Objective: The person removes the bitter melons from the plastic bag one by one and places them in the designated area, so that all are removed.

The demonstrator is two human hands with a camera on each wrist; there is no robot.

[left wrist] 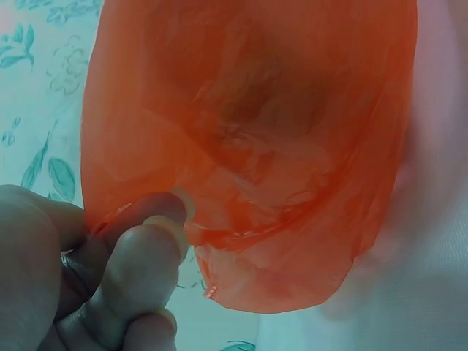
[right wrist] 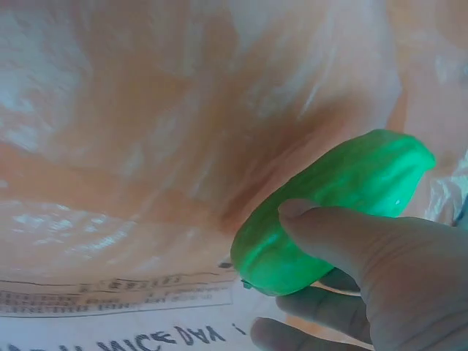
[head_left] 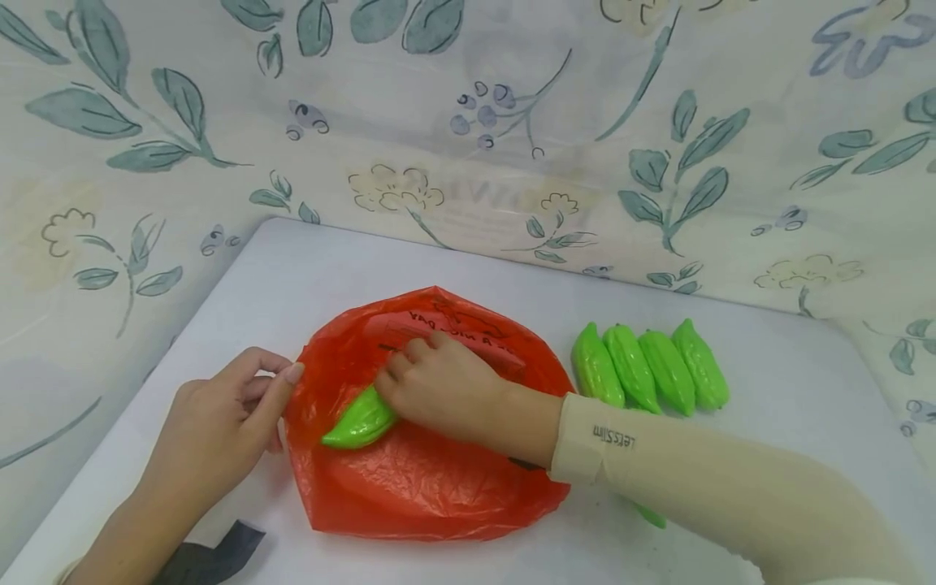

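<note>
An open red plastic bag (head_left: 439, 508) with black printing lies on the white table, its mouth facing up. At its left rim my left hand (head_left: 212, 422) pinches the film between thumb and fingers; the left wrist view shows the same bag (left wrist: 256, 153) hanging from that pinch. My right hand (head_left: 449, 386) reaches inside the bag's mouth and grips a shiny green, ridged toy fruit (head_left: 360, 422) with a pointed end. In the right wrist view the thumb lies across this toy fruit (right wrist: 351, 179), with fingers beneath it, over the bag's printed inner wall.
Several matching green toy fruits (head_left: 632, 370) lie side by side in a row right of the bag. Below the right sleeve (head_left: 680, 463) a green tip (head_left: 649, 516) pokes out. A dark flat piece (head_left: 212, 556) lies by the left wrist. Leaf-patterned cloth (head_left: 468, 122) rises behind the table (head_left: 292, 252).
</note>
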